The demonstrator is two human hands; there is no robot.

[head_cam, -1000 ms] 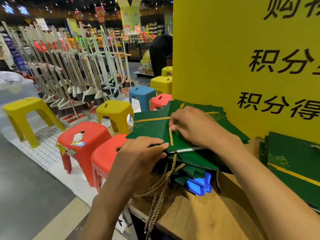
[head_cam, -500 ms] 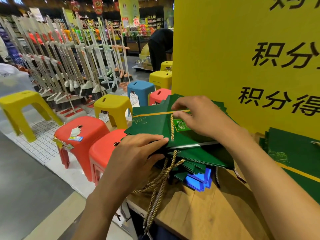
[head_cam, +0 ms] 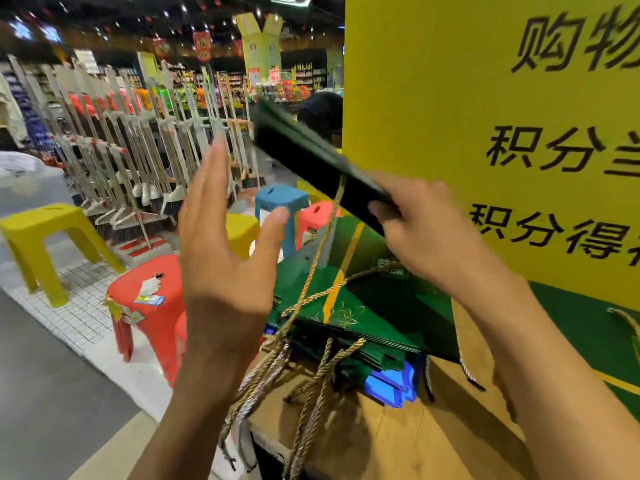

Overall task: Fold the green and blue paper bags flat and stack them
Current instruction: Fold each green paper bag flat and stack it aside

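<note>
A flat green bag (head_cam: 311, 157) slants in the air above the counter. My right hand (head_cam: 422, 216) clamps its low end, fingers curled beneath, while the far end points up and away, blurred. My left hand (head_cam: 221, 244) stands beside it, palm inward, fingers straight and close together, thumb spread, holding and touching nothing.

A twisted gold cord handle (head_cam: 327, 233) hangs from the bag towards the pile of green bags (head_cam: 349, 313) below. More cords from that pile trail over the edge of the wooden counter (head_cam: 398, 441). Blue bags (head_cam: 394, 382) lie at the bottom of the pile, only their corners showing.

The hazards, as I judge them: the dangling cord could catch among the loose ones and drag the top bags askew. A grip at one end of stiff card could let the bag swing or slip. The pile is fanned rather than squared and sits near the counter's edge, so a nudge might send bags sliding off.

The paper looks stiff and matt, sharply creased, with a gold stripe and fine gold line drawing. The cords are braided and slightly glossy, and the counter is pale grained wood. Behind stands a smooth yellow sign (head_cam: 450, 98) with black characters. To the left are a moulded red stool (head_cam: 149, 306) and a rack of brooms (head_cam: 121, 150).
</note>
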